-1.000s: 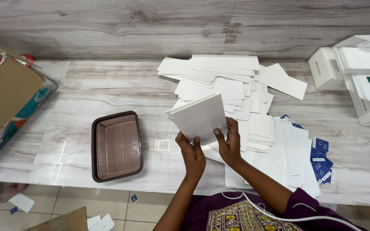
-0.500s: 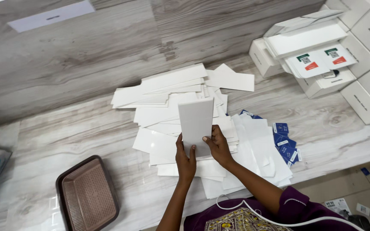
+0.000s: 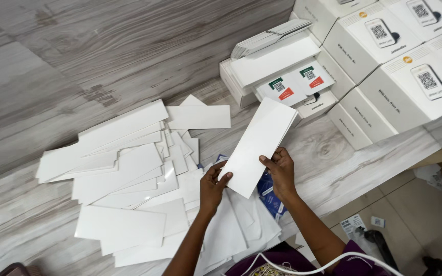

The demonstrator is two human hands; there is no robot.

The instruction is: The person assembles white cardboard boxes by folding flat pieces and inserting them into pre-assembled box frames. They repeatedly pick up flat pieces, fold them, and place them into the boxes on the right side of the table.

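Both my hands hold one long white card sheet [image 3: 258, 144] above the table, tilted toward the upper right. My left hand [image 3: 212, 185] grips its lower left edge. My right hand [image 3: 280, 169] grips its lower right edge. Under and left of the hands spreads a loose pile of similar white card strips [image 3: 129, 179]. Small blue packets [image 3: 271, 197] peek out from beneath the sheet near my right wrist.
Stacked white boxes [image 3: 395, 66] with printed labels fill the upper right of the grey wood-grain table [image 3: 344, 158]. An open white box [image 3: 277, 64] holds folded cards. A brown tray corner [image 3: 14, 269] shows at lower left. Scraps lie on the floor [image 3: 415, 225] at right.
The view has swung right, toward the stacked boxes, and the brown tray has slid nearly out of sight. My hands have carried the white sheet to the right, tilting it toward the boxes.
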